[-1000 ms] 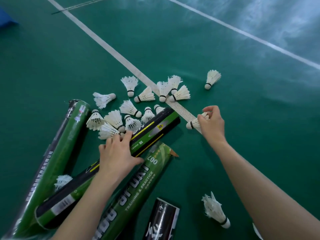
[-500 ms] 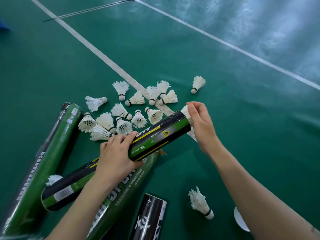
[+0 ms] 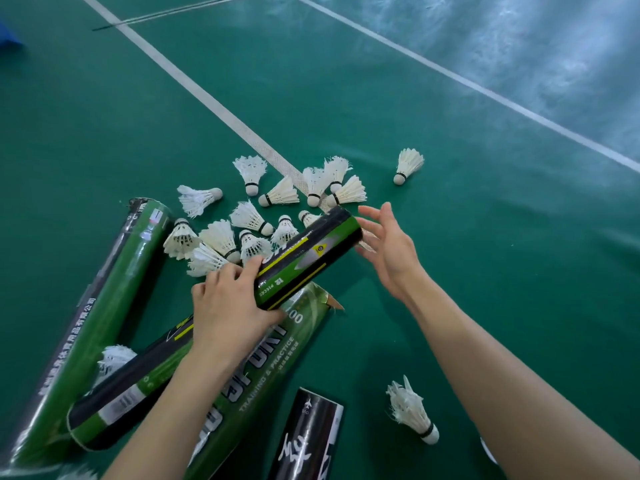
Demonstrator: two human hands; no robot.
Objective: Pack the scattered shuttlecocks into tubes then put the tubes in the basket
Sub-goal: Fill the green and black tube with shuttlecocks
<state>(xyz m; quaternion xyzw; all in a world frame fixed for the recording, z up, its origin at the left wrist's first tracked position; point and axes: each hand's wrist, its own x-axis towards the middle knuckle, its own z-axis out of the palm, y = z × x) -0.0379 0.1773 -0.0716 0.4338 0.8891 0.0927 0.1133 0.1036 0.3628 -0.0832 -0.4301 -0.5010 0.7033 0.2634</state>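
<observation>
My left hand (image 3: 228,306) grips a black-and-green tube (image 3: 308,254) around its middle, with the far end raised off the green floor. My right hand (image 3: 388,247) hovers just past that far end with fingers spread, holding nothing. Several white shuttlecocks (image 3: 249,216) lie scattered on the floor beyond the tube. One shuttlecock (image 3: 407,166) lies apart at the far right, another (image 3: 414,412) near my right forearm, and one (image 3: 110,360) between the tubes at left.
A long green tube (image 3: 86,323) lies at the left. Under my left arm lies a green tube (image 3: 273,358) with a torn end. A black tube (image 3: 308,438) sits at the bottom edge. White court lines (image 3: 194,88) cross the floor.
The shuttlecock my right hand held at the tube's far end is gone from view, and that hand has opened and drawn slightly back. My left hand keeps its hold on the tube.
</observation>
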